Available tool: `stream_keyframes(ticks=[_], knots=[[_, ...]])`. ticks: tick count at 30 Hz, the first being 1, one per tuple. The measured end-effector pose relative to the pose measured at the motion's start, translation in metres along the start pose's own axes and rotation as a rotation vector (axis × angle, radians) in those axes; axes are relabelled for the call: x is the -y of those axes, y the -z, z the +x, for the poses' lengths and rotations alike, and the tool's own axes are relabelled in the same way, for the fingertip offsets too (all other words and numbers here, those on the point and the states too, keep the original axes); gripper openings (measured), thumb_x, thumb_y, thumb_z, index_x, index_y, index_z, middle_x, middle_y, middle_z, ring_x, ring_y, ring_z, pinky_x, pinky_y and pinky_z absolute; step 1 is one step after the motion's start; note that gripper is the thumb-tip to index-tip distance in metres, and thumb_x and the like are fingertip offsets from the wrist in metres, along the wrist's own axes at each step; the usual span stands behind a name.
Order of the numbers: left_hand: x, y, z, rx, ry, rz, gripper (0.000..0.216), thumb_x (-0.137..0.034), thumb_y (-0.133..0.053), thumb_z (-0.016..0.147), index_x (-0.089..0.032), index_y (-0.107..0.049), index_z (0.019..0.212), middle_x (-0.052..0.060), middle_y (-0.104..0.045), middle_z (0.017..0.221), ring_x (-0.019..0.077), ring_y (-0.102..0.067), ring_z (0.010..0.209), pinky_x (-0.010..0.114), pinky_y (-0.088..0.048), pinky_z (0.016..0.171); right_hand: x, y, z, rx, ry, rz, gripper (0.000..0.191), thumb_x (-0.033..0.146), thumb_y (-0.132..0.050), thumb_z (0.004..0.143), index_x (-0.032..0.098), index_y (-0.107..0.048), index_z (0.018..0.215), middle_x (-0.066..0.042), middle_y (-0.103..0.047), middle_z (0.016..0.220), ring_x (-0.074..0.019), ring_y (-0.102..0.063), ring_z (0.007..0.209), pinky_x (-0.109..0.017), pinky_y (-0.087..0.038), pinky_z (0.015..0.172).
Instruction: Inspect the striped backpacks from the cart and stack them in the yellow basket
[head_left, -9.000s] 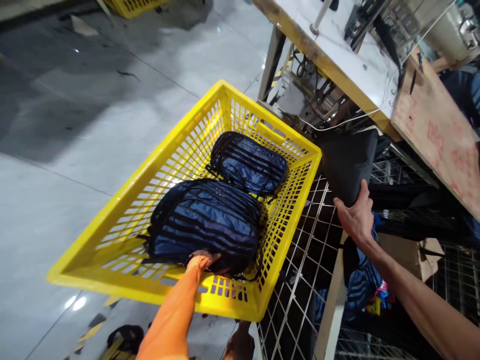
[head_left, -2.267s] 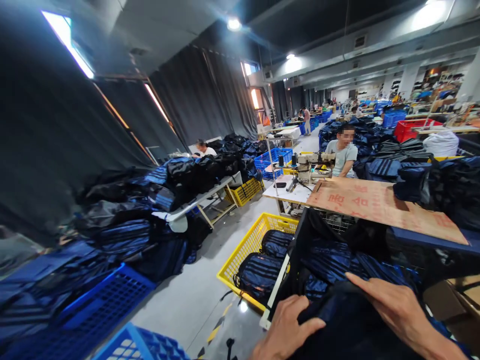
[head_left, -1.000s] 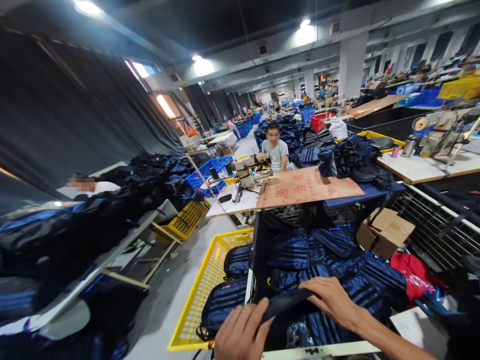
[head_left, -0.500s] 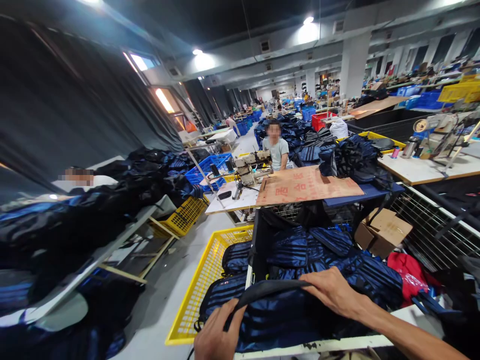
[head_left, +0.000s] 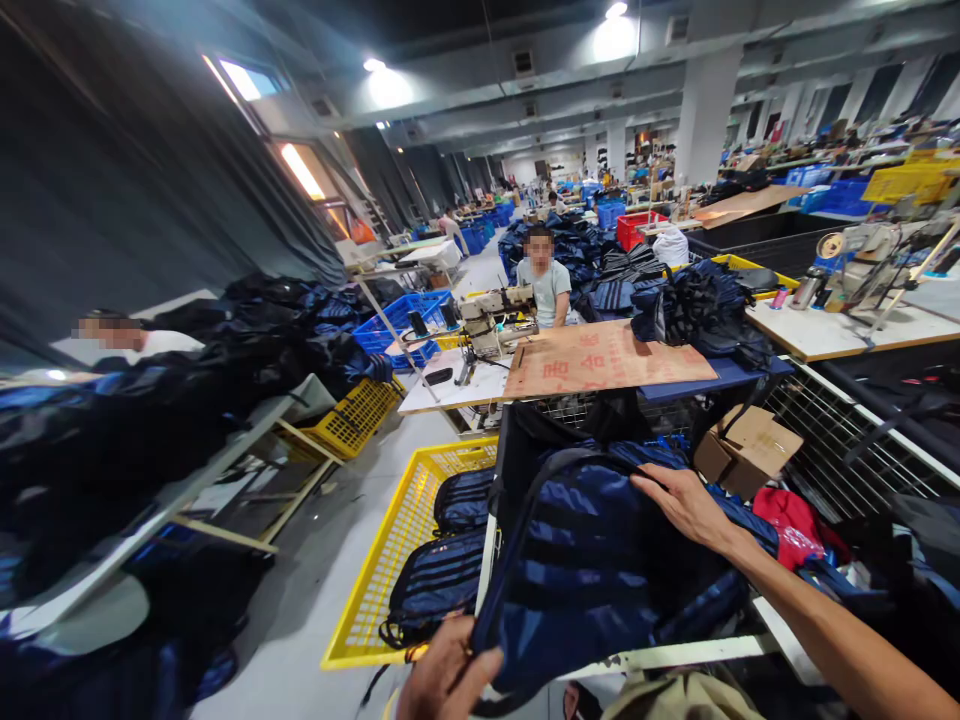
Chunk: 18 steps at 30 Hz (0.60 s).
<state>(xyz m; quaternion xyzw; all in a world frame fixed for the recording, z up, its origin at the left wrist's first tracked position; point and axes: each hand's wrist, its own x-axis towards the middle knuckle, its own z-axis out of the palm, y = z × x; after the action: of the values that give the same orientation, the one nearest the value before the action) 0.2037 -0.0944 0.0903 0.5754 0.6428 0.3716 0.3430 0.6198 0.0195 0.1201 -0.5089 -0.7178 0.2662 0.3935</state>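
A dark blue backpack panel with black stripes and a black edge point(head_left: 577, 560) is stretched between my two hands in front of me. My left hand point(head_left: 450, 670) grips its lower left edge, thumb on the near face. At the upper right edge, my right hand point(head_left: 686, 505) holds it with the fingers along the rim. Beneath and behind lies a wire-sided bin point(head_left: 486, 560) with more blue striped pieces, partly hidden by the panel. To the left, a yellow crate point(head_left: 367, 585) contains similar blue striped pieces point(head_left: 439, 575).
Across from me a person sits at a sewing machine point(head_left: 495, 315); a brown board point(head_left: 607, 360) covers part of that table. A cardboard box point(head_left: 750, 445) and red fabric point(head_left: 787, 525) lie right of the bin. Dark bags are heaped on the left table point(head_left: 225, 450), with another person behind.
The panel has been tilted up so its striped face now shows toward me. My right hand has risen and moved slightly right; my left hand stays low at the edge.
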Motion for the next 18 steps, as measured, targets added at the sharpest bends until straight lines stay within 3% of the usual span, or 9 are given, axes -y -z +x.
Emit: stream_keyframes(ticks=[4, 6, 8, 10, 15, 18], knots=[[0.001, 0.029, 0.05, -0.437, -0.199, 0.348, 0.06, -0.082, -0.063, 0.089, -0.025, -0.078, 0.1, 0.007, -0.083, 0.097, 0.0293, -0.078, 0.09, 0.039, -0.064, 0.082, 0.011, -0.036, -0.004, 0.118, 0.046, 0.036, 0.045, 0.058, -0.049, 0.114, 0.025, -0.08, 0.121, -0.002, -0.082, 0.095, -0.0214, -0.073, 0.076, -0.03, -0.051, 0.073], [0.004, 0.041, 0.068, -0.604, -0.268, 0.47, 0.058, -0.076, -0.055, 0.096, -0.023, -0.077, 0.104, 0.011, -0.083, 0.103, 0.0297, -0.078, 0.095, 0.041, -0.062, 0.091, 0.022, -0.059, -0.003, 0.158, 0.031, 0.102, 0.048, 0.059, -0.048, 0.115, 0.024, -0.079, 0.112, 0.001, -0.074, 0.081, -0.0172, -0.064, 0.067, -0.028, -0.046, 0.068], [0.006, 0.05, 0.078, -0.706, -0.197, 0.493, 0.057, -0.073, -0.057, 0.095, -0.021, -0.075, 0.111, 0.011, -0.082, 0.102, 0.0294, -0.077, 0.092, 0.043, -0.061, 0.09, 0.035, -0.077, 0.002, 0.154, -0.004, 0.195, 0.053, 0.062, -0.047, 0.115, 0.021, -0.075, 0.095, 0.003, -0.065, 0.074, -0.0142, -0.055, 0.065, -0.026, -0.041, 0.066], [0.008, 0.057, 0.082, -0.686, -0.045, 0.369, 0.061, -0.074, -0.063, 0.09, -0.02, -0.074, 0.117, 0.008, -0.08, 0.097, 0.0279, -0.076, 0.086, 0.041, -0.062, 0.085, 0.047, -0.086, 0.009, 0.135, -0.024, 0.28, 0.056, 0.064, -0.047, 0.114, 0.02, -0.071, 0.088, 0.003, -0.061, 0.075, -0.0135, -0.05, 0.069, -0.026, -0.04, 0.068], [0.024, 0.053, 0.07, -0.329, 0.142, -0.111, 0.068, -0.079, -0.069, 0.085, -0.019, -0.078, 0.117, 0.003, -0.081, 0.096, 0.0304, -0.078, 0.096, 0.04, -0.065, 0.089, 0.058, -0.083, 0.027, 0.119, -0.066, 0.368, 0.057, 0.067, -0.051, 0.11, 0.021, -0.06, 0.078, 0.003, -0.054, 0.075, -0.0138, -0.044, 0.072, -0.026, -0.037, 0.068], [0.033, 0.037, 0.06, -0.388, 0.195, -0.126, 0.062, -0.072, -0.077, 0.083, -0.022, -0.081, 0.119, 0.005, -0.084, 0.11, 0.0336, -0.077, 0.112, 0.045, -0.061, 0.107, 0.047, -0.086, 0.031, 0.132, -0.127, 0.363, 0.061, 0.072, -0.054, 0.106, 0.022, -0.047, 0.071, 0.004, -0.043, 0.071, -0.0138, -0.037, 0.07, -0.027, -0.031, 0.063]])
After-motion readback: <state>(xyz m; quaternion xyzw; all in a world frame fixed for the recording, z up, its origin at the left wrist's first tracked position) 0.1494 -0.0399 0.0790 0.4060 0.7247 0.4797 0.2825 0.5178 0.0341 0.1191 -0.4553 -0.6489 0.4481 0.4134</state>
